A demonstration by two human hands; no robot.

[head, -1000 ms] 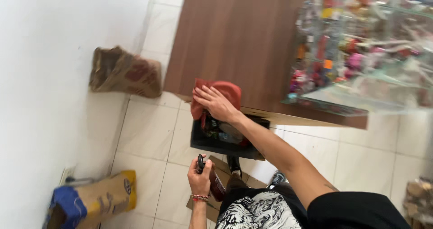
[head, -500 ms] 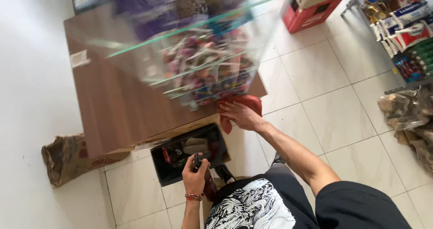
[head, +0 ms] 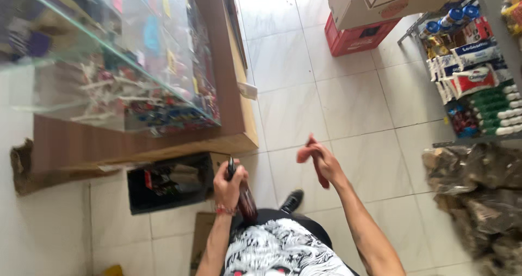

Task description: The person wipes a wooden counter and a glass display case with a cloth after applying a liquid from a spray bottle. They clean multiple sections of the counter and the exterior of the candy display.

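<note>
Fingers of the left hand are wrapped tight around the neck of a dark bottle, low in the middle of the frame. The bottle's long axis runs from the black cap showing above the fist, down and slightly rightward to its body, which hangs below the hand against the person's black trousers and patterned shirt. The right hand, just right of centre, is closed on a reddish cloth; one end sticks up above the fingers, another hangs below the palm. The two hands sit near each other at about the same height, the cloth lying to the right of the bottle with bare tiled floor between them. Left of the bottle, a black open box sits on the floor under the edge of a wooden counter with a glass display case in the upper left. Shelves of packaged goods fill the right edge.
</note>
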